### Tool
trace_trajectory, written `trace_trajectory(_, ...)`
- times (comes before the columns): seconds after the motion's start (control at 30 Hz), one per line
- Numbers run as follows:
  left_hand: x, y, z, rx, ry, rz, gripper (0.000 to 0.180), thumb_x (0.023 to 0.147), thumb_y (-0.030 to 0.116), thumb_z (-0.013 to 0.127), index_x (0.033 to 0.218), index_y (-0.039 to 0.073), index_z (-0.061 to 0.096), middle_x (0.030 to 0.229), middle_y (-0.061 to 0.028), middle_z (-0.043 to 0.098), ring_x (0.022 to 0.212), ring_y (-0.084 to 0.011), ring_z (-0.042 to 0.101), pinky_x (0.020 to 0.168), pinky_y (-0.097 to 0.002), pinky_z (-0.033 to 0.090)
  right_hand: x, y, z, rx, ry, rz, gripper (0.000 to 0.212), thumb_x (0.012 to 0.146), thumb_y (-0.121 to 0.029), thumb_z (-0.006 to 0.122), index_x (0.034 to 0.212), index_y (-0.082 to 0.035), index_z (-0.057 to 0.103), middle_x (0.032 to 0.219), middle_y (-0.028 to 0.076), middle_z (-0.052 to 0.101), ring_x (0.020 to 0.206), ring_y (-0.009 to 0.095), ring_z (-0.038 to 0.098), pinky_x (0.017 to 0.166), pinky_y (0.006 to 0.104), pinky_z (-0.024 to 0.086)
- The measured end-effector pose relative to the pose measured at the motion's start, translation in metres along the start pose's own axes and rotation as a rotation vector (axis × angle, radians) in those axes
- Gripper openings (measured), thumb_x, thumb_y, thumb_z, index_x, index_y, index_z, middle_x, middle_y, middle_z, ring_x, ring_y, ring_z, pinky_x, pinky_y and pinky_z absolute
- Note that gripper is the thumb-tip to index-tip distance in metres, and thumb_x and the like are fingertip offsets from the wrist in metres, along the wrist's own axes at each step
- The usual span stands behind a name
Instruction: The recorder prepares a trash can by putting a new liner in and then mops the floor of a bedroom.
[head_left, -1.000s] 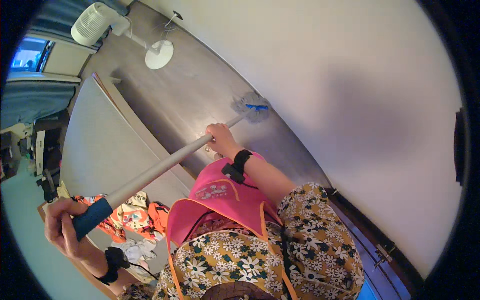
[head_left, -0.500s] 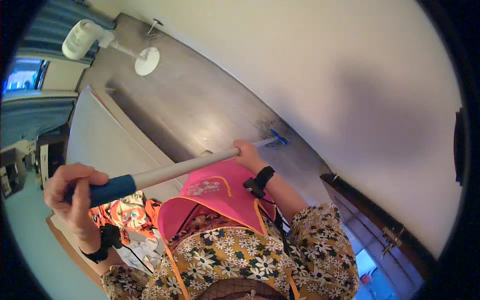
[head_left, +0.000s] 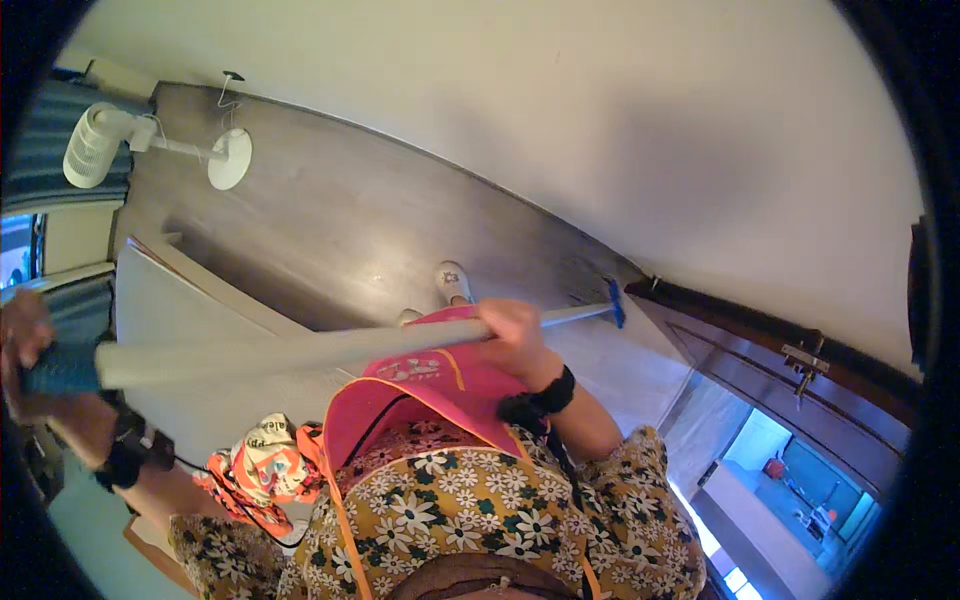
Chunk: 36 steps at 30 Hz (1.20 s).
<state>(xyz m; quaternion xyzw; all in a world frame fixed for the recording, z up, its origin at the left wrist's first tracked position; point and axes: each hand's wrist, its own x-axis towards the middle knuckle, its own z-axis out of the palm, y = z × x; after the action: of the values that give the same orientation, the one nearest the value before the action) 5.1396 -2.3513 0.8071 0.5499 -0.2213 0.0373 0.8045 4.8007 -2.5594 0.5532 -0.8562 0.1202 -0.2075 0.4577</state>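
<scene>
A long-handled mop (head_left: 230,360) lies slantwise across my front, with a pale tube, a dark blue grip and a small blue head. At the far left edge my left hand (head_left: 28,345), partly blurred, is closed round the blue grip. My right hand (head_left: 512,332) wraps the tube further down, in front of the pink apron (head_left: 430,375). Beyond it, the mop's blue head (head_left: 615,304) is on the floor at the right, near the wall's foot. Dark strands show beside the head; its exact make is too blurred to tell.
A white fan (head_left: 232,160) stands on the grey floor (head_left: 340,200) at the back left. The pale bed-like surface (head_left: 190,310) is at my left, with bright patterned cloth (head_left: 270,465) nearer me. White shoes (head_left: 452,283) show below. A doorway with a dark frame (head_left: 770,345) opens at the right.
The mop head has moved right along the floor, toward the doorway. My left hand has swung out left and up with the grip; the right has shifted slightly right. The view has turned.
</scene>
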Motion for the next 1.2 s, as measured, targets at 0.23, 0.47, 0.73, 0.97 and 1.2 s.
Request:
trace_trajectory(0.23, -0.09, -0.134, 0.05, -0.23, -0.732, -0.568, 0.02, 0.074, 0.017, 0.053, 0.089, 0.003, 0.049, 0.048, -0.0031, 0.049, 0.043, -0.0155, 0.048, 0.067, -0.0363, 0.043, -0.082, 0.092, 0.003, -0.458, 0.364, 0.343, 0.022, 0.062, -0.007, 0.066, 0.058, -0.007, 0.045, 0.053, 0.011, 0.045, 0.05, 0.029, 0.048, 0.046, 0.0356, 0.036)
trace_trajectory(0.47, -0.196, -0.144, 0.132, -0.018, -1.172, -0.97, 0.009, 0.072, 0.006, 0.062, 0.08, 0.002, 0.063, 0.069, -0.0006, 0.059, 0.059, -0.0042, 0.049, 0.052, -0.0195, 0.037, -0.18, 0.189, 0.011, -0.4, 0.3, 0.561, 0.016, 0.056, 0.0, 0.06, 0.07, -0.007, 0.054, 0.07, 0.011, 0.057, 0.07, 0.03, 0.055, 0.063, 0.037, 0.043)
trace_trajectory(0.73, -0.143, -0.09, 0.101, 0.111, -0.923, -0.627, 0.008, 0.069, 0.003, 0.059, 0.074, -0.001, 0.063, 0.058, -0.0027, 0.054, 0.048, -0.0073, 0.043, 0.048, -0.0225, 0.034, -0.078, 0.178, 0.038, -0.223, -0.03, 0.431, 0.034, 0.054, 0.002, 0.057, 0.086, -0.009, 0.062, 0.085, 0.011, 0.061, 0.083, 0.029, 0.056, 0.075, 0.034, 0.043)
trace_trajectory(0.97, -0.142, -0.016, 0.039, 0.18, -0.459, -0.412, 0.013, 0.065, 0.01, 0.061, 0.064, -0.003, 0.06, 0.044, -0.0013, 0.042, 0.042, -0.0141, 0.042, 0.05, -0.0309, 0.041, 0.017, 0.121, 0.089, 0.032, -0.316, 0.411, 0.026, 0.055, 0.003, 0.055, 0.077, -0.007, 0.061, 0.077, 0.011, 0.059, 0.079, 0.029, 0.056, 0.069, 0.0335, 0.043)
trace_trajectory(1.2, -0.178, 0.059, 0.029, 0.355, -0.146, -0.169, 0.015, 0.065, 0.011, 0.061, 0.063, -0.003, 0.058, 0.046, -0.0052, 0.048, 0.042, -0.0168, 0.046, 0.047, -0.0306, 0.041, 0.075, 0.076, 0.126, 0.156, -0.613, 0.089, 0.027, 0.053, 0.007, 0.055, 0.076, -0.007, 0.059, 0.069, 0.01, 0.056, 0.071, 0.028, 0.054, 0.063, 0.0348, 0.042)
